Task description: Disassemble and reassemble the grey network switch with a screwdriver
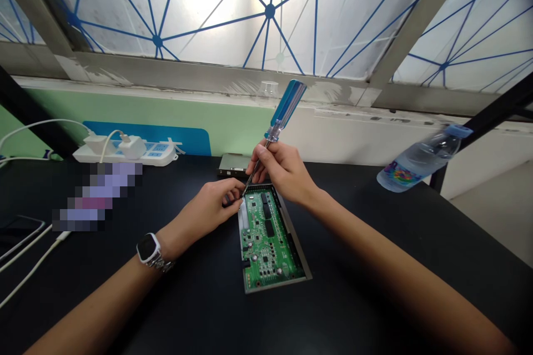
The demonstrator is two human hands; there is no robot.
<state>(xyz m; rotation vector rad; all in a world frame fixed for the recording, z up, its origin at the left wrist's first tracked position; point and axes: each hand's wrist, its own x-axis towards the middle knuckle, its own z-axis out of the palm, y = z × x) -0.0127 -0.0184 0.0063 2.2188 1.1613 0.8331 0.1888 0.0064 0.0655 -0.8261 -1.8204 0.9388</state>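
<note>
My right hand (283, 171) is closed around the shaft of a screwdriver (287, 104) with a clear and blue handle. The tool leans, handle up and to the right, its tip down at the far left corner of a green circuit board (259, 244). This board lies in a shallow metal tray (300, 259) on the black desk. At that same corner, my left hand (217, 198) has thumb and fingers pinched close around the screwdriver's tip. Whatever sits between those fingertips is too small to make out.
Behind the board lies a flat metal box (231, 164). A tilted water bottle (422, 160) is at the right. On the left are a white power strip (160, 152) with plugs, white cables (33, 274) and a phone (20, 233). A small clear cup (268, 89) stands on the sill.
</note>
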